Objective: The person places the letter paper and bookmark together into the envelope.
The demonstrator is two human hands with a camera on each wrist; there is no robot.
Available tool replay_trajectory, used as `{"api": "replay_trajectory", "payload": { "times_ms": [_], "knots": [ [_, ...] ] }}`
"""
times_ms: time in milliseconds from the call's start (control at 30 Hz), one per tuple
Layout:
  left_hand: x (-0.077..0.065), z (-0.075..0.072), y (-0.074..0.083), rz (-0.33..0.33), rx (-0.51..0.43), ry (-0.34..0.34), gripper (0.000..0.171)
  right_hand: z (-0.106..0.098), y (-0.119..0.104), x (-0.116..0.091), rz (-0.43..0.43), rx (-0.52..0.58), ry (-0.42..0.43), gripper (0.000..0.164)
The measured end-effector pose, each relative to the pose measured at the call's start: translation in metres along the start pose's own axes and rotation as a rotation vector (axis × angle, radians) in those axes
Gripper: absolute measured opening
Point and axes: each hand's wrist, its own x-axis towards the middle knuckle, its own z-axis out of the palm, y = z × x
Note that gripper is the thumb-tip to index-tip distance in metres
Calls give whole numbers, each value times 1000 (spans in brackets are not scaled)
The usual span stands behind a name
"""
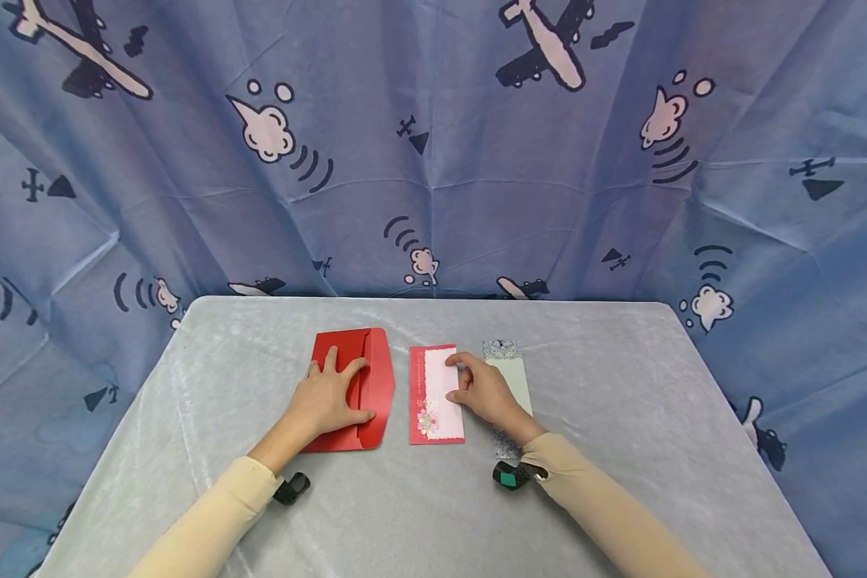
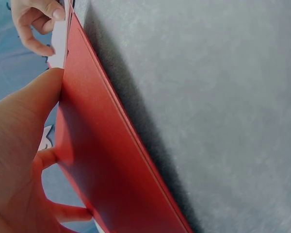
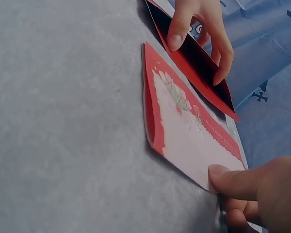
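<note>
On the left of the table lies a red envelope (image 1: 380, 377), its flap unfolded to the right. My left hand (image 1: 324, 400) rests on it with spread fingers, the thumb touching near the flap. Right of the envelope is a pink and red greeting card (image 1: 441, 416) with a flower print. My right hand (image 1: 487, 392) pinches the card's right edge. In the right wrist view the thumb (image 3: 222, 177) is on the card's pale face, the other fingers curled below the edge. A pale green card (image 1: 514, 379) with patterned ends lies partly under the right hand and wrist.
A grey cloth covers the table (image 1: 405, 514). Behind it hangs a blue curtain (image 1: 433, 217) with airplane prints. Dark wrist cameras, one by each sleeve, sit close over the table; the right one (image 1: 509, 475) is near the pale green card's lower end.
</note>
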Motion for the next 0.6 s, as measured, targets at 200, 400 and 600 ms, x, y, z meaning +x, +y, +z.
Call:
{"api": "replay_trajectory", "payload": {
  "times_ms": [200, 400, 600],
  "knots": [
    [0, 0, 0, -1, 4, 0, 88, 1, 3, 1, -28, 4, -7, 48],
    [0, 0, 0, -2, 3, -3, 88, 1, 4, 1, -54, 6, -3, 46],
    [1, 0, 0, 1, 1, 0, 88, 1, 4, 2, -48, 15, -14, 45]
  ]
}}
